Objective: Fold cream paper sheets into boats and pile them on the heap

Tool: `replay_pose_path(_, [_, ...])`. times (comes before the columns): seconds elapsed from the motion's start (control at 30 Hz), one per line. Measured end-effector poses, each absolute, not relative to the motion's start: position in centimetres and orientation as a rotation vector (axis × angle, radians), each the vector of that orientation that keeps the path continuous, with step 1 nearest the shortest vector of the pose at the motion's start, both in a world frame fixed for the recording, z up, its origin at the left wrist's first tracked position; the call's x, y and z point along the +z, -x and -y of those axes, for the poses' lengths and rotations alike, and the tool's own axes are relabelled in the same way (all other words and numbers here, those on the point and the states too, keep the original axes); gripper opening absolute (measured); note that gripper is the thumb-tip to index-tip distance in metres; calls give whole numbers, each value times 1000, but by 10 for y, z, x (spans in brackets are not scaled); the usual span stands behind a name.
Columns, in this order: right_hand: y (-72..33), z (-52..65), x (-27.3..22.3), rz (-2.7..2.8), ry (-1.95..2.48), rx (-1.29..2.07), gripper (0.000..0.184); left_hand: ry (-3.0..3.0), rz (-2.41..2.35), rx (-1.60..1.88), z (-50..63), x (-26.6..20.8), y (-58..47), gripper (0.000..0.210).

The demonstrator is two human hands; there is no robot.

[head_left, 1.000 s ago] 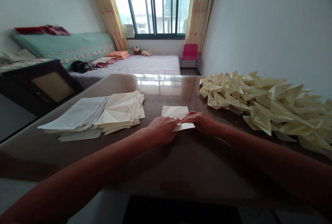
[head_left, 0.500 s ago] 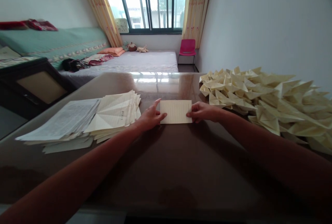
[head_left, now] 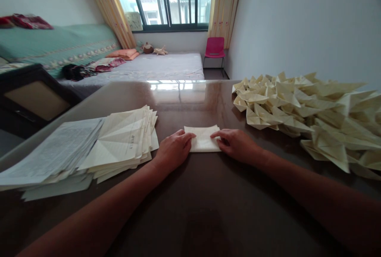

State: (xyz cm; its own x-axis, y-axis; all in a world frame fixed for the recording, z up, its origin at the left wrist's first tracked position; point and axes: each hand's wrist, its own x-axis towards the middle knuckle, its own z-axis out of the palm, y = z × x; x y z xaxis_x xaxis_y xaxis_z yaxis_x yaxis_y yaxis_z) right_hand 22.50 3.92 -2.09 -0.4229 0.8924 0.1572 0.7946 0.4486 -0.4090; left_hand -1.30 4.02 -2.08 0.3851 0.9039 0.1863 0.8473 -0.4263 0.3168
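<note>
A small folded sheet of cream paper (head_left: 203, 141) lies on the brown table in front of me, its upper edge slightly raised and curved. At its left edge is my left hand (head_left: 176, 145), fingers curled and closed on the paper, with a fingertip over its top. My right hand (head_left: 238, 144) grips the right edge, index finger stretched across the paper and the thumb below it. The undersides of both hands are hidden.
Left of my hands lie a stack of creased cream sheets (head_left: 119, 140) and a stack of printed pages (head_left: 56, 153). A large heap of folded paper pieces (head_left: 315, 110) covers the right side. Beyond the glossy table (head_left: 190, 193) stand a bed (head_left: 166, 64) and a pink chair (head_left: 215, 47).
The paper has gone from lying flat with ruled lines showing to a raised, curved upper edge. Both hands have moved nearer me with it, and the view has shifted slightly.
</note>
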Motion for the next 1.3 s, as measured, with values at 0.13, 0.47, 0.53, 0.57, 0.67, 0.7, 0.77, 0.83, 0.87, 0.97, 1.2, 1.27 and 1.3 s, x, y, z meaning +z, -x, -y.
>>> replay_pose_path(0.13, [-223,-41,-21,2378,1464,381,32,-2534,-1638,372,-37,-18,12,33])
replay_pose_path(0.47, [-220,-40,-14,2414,1586,398,31,-2602,-1780,120,-37,-14,4,36])
replay_pose_path(0.53, [-220,-40,-13,2419,1612,389,31,-2638,-1796,110,-38,-15,4,36])
replay_pose_path(0.57, [-219,-40,-13,2425,1625,383,32,-2663,-1806,113,-39,-15,5,35])
replay_pose_path(0.67, [-219,-40,-13,2445,1658,352,32,-2760,-1841,152,-44,-16,10,32])
replay_pose_path(0.7, [-219,-40,-12,2450,1667,340,32,-2804,-1832,183,-45,-16,12,30])
replay_pose_path(0.77, [-219,-40,-12,2453,1677,319,32,-2922,-1714,283,-43,-15,13,27])
replay_pose_path(0.83, [-218,-39,-11,2454,1679,314,32,-3043,-1464,377,-37,-15,10,30])
replay_pose_path(0.87, [-218,-39,-10,2454,1678,314,32,-3082,-1326,400,-32,-15,7,32])
replay_pose_path(0.97, [-218,-38,-9,2457,1683,313,31,-3088,-1124,354,-15,-19,-3,35])
replay_pose_path(1.2, [-219,-38,-6,2462,1697,314,29,-3085,-1165,251,-3,-20,-6,39])
replay_pose_path(1.27, [-219,-36,-2,2492,1696,276,29,-3098,-1161,232,-3,-18,-5,40])
replay_pose_path(1.3, [-219,-34,0,2524,1686,237,29,-3103,-1159,222,-3,-17,-5,40])
